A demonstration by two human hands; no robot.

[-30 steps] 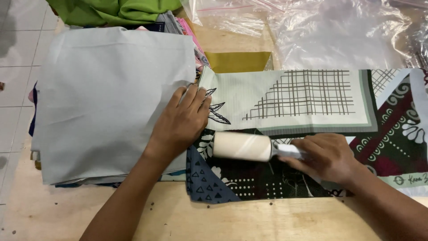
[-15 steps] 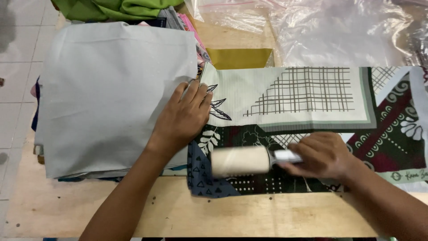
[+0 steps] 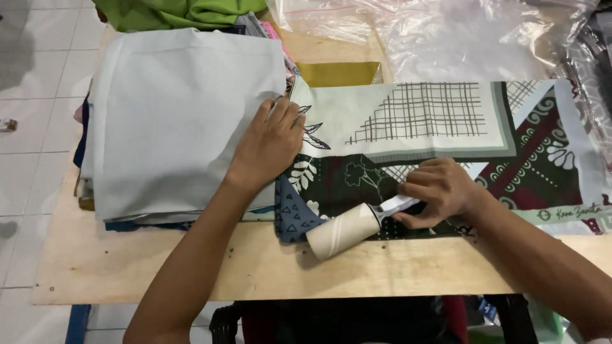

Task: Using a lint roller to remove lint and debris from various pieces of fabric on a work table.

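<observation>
Two hands worked a lint roller over patterned cloth on a wooden bench.

A grey fabric stack [image 3: 172, 121] lay left; the left hand [image 3: 268, 145] pressed flat, fingers spread, on the patterned cloth [image 3: 440, 127]; the right hand [image 3: 440, 191] gripped the lint roller [image 3: 344, 230] at the cloth's near edge; clear plastic [image 3: 459, 38] lay behind.

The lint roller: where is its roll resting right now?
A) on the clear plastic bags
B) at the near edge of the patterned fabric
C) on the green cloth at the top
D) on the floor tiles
B: the lint roller, held by the right hand, lies at the near edge of the patterned fabric, partly over the wooden table.
</observation>
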